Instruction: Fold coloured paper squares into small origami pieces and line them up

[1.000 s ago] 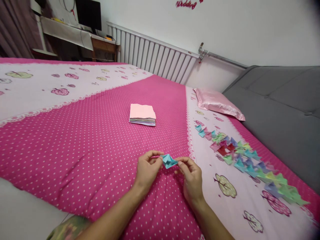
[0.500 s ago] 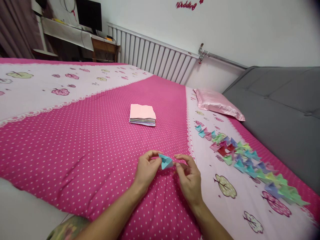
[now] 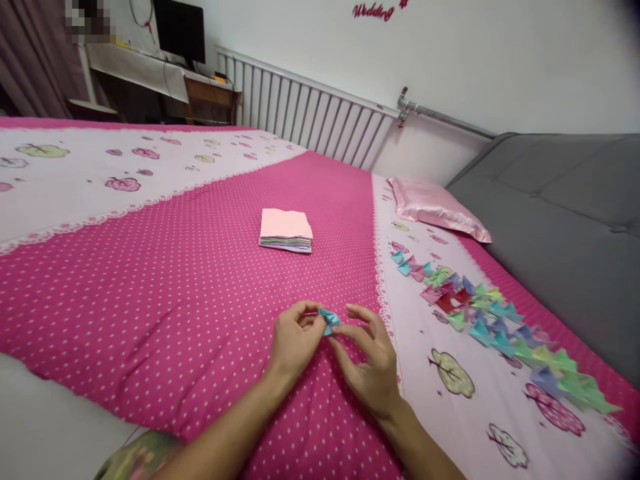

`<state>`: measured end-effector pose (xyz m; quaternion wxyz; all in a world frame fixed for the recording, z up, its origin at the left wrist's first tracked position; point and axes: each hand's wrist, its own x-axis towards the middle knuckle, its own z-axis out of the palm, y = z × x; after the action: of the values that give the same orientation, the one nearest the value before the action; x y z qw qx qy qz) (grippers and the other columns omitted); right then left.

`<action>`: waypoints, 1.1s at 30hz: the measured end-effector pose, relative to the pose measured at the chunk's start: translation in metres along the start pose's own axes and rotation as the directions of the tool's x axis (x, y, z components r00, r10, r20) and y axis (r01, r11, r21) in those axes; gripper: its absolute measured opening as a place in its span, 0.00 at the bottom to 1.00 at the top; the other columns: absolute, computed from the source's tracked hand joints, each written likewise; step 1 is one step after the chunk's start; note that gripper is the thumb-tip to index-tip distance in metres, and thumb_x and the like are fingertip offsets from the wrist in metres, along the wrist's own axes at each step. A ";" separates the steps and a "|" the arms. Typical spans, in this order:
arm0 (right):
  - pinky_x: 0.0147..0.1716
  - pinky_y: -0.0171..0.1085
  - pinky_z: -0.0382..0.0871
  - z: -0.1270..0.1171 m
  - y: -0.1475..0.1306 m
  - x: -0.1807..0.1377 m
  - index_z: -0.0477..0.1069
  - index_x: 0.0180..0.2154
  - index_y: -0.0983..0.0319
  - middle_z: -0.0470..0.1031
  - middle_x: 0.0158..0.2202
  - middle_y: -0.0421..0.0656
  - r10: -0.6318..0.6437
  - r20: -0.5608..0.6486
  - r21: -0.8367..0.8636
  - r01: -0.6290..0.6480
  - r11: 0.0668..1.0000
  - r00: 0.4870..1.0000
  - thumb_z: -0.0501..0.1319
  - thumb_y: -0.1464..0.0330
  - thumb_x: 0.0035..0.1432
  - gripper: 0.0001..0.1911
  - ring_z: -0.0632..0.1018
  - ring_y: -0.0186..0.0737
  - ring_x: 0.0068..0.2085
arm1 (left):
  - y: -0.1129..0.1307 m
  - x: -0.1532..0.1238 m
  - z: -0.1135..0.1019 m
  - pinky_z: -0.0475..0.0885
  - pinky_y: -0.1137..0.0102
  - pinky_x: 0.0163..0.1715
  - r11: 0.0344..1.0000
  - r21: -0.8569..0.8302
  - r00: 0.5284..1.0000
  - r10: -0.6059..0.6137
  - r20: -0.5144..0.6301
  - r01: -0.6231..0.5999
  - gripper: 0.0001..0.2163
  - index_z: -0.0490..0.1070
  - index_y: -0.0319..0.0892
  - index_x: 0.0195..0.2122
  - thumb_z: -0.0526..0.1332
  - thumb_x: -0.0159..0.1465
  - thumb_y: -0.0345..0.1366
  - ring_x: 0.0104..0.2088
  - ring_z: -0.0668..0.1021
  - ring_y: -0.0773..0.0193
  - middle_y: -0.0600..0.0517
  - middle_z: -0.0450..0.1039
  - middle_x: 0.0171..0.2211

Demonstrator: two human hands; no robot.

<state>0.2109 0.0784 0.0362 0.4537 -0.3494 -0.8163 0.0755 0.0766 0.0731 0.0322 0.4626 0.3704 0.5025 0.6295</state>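
A small blue folded paper boat (image 3: 329,321) is held above the pink dotted bedspread. My left hand (image 3: 296,337) pinches its left end between thumb and fingers. At the boat's right side is my right hand (image 3: 370,360), its index fingertip touching the lower right edge. The right thumb sits just below the boat, apart from the index finger, and the other fingers are spread. Beyond my hands lies a stack of square coloured paper (image 3: 286,225), with a pink sheet on top.
Rows of folded paper boats (image 3: 500,327) in several colours stand on the bedspread (image 3: 200,280) to the right. A pink pillow (image 3: 440,208) rests near the grey headboard (image 3: 560,193). At the back are a radiator (image 3: 310,103) and a desk with a monitor (image 3: 179,32).
My right hand has moved left and its index finger now touches the boat's lower right edge. The boat has turned slightly and looks narrower. My left hand keeps its pinch.
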 end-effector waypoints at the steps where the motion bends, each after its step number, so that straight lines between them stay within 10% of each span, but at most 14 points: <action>1: 0.40 0.44 0.70 0.000 0.001 -0.001 0.71 0.37 0.58 0.65 0.48 0.48 -0.016 0.003 -0.036 0.016 0.999 1.000 0.58 0.74 0.52 0.09 0.70 0.45 0.48 | 0.000 0.000 0.000 0.72 0.71 0.30 1.000 0.000 1.000 0.003 -0.002 -0.003 0.05 0.70 0.38 0.29 0.59 0.50 0.30 0.28 0.78 0.63 0.50 0.75 0.26; 15: 0.41 0.44 0.71 -0.001 0.006 -0.005 0.72 0.39 0.59 0.68 0.49 0.50 -0.096 0.006 -0.361 0.091 0.928 0.995 0.58 0.73 0.53 0.10 0.72 0.45 0.45 | -0.005 -0.010 0.005 0.72 0.68 0.39 0.990 -0.031 0.991 0.135 -0.008 -0.135 0.07 0.69 0.39 0.35 0.58 0.55 0.31 0.36 0.77 0.63 0.49 0.75 0.34; 33: 0.39 0.40 0.72 0.002 0.011 -0.006 0.74 0.38 0.62 0.74 0.42 0.49 -0.142 -0.029 -0.364 0.122 0.923 0.989 0.55 0.78 0.54 0.12 0.75 0.43 0.42 | 0.005 -0.005 0.006 0.69 0.73 0.30 0.976 -0.174 0.991 -0.121 0.052 0.128 0.11 0.67 0.38 0.27 0.63 0.51 0.40 0.26 0.73 0.68 0.53 0.70 0.24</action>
<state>0.2172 0.0833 0.0257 0.4080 -0.3731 -0.8251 -0.1161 0.0824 0.0699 0.0386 0.5425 0.3082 0.4572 0.6338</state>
